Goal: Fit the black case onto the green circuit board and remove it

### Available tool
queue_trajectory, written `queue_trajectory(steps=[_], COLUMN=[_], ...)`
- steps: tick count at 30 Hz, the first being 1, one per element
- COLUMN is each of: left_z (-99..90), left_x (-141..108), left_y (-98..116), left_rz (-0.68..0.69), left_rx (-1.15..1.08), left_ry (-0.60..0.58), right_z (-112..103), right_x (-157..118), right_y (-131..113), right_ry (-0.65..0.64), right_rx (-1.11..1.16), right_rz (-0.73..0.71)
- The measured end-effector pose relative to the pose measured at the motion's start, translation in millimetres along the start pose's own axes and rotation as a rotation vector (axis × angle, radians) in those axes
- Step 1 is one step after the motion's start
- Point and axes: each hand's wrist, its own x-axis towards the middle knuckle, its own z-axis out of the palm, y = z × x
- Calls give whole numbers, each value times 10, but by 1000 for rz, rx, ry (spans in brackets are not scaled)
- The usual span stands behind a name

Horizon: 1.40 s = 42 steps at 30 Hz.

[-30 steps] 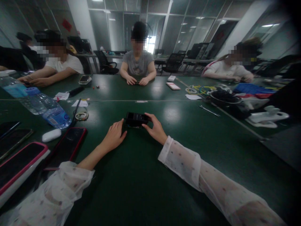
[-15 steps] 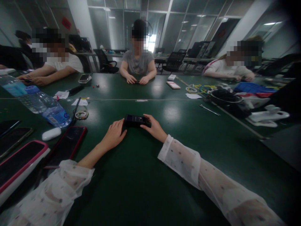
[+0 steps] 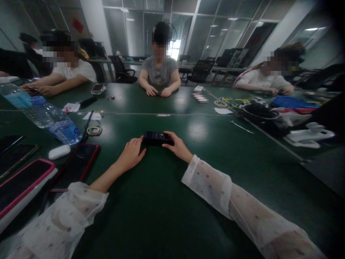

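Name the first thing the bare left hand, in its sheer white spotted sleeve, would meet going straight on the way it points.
The bare left hand would likely first meet the black, box-shaped device, at its left end. They look touching or nearly so; depth is unclear here.

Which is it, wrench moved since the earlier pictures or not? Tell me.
No, the wrench lies in the same spot, judged against the pale table mark.

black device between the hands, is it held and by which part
The right hand holds the black device by its right end; the left hand is at the left end, grip unclear.
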Motion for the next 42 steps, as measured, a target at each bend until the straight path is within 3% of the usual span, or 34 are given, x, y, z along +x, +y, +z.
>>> queue_trajectory(steps=[17,31,42], left_z=[-29,26,-47], left_x=[25,27,0], left_y=[19,-14,44], left_rz=[8,9,-31], left_rx=[24,33,5], left_ry=[-23,-3,-35], right_z=[-23,-14,-33], right_x=[2,6,10], right_y=[0,3,-7], right_ry=[-31,3,30], right_rx=[-29,-45,-84], right_rz=[-28,1,28])
